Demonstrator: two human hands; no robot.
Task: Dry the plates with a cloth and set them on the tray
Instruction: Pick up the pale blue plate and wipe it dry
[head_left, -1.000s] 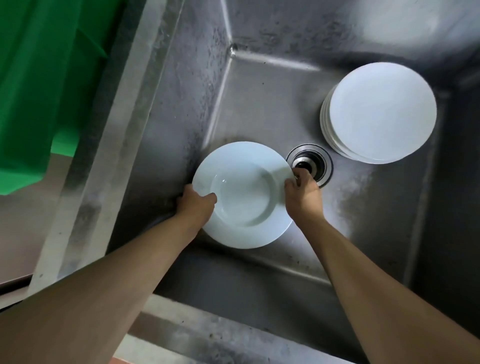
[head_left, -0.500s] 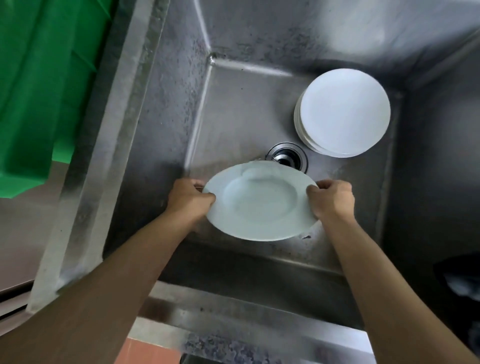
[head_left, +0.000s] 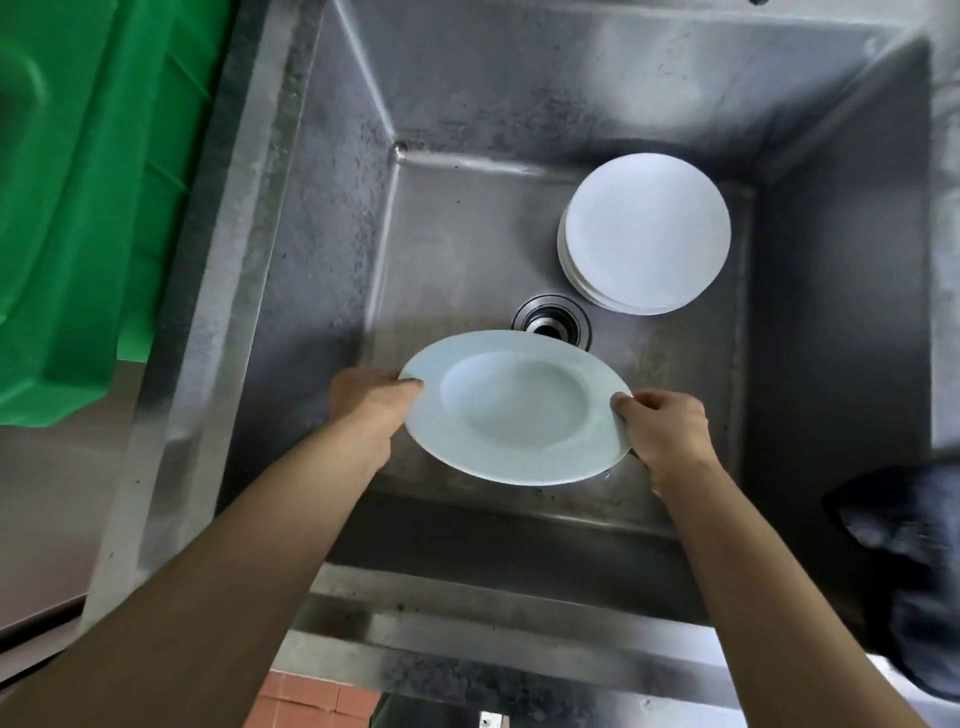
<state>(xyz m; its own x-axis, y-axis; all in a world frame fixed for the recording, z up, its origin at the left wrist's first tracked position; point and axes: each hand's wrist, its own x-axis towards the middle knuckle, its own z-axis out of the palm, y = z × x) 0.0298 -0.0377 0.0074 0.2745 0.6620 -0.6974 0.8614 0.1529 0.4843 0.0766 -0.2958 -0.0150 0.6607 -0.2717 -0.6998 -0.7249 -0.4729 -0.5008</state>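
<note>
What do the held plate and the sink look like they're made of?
Held plate: likely glazed ceramic or porcelain, judging by its smooth, pale, softly glossy face; melamine can't be ruled out. Both hands grip its rim, left hand and right hand. Sink: stainless steel by its grey brushed sheen, dulled with dark speckling.

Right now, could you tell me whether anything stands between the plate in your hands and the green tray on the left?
Only the sink's left wall and rim lie between. The white plate, held by the left hand and right hand, must be lifted over them to reach the green tray.
</note>
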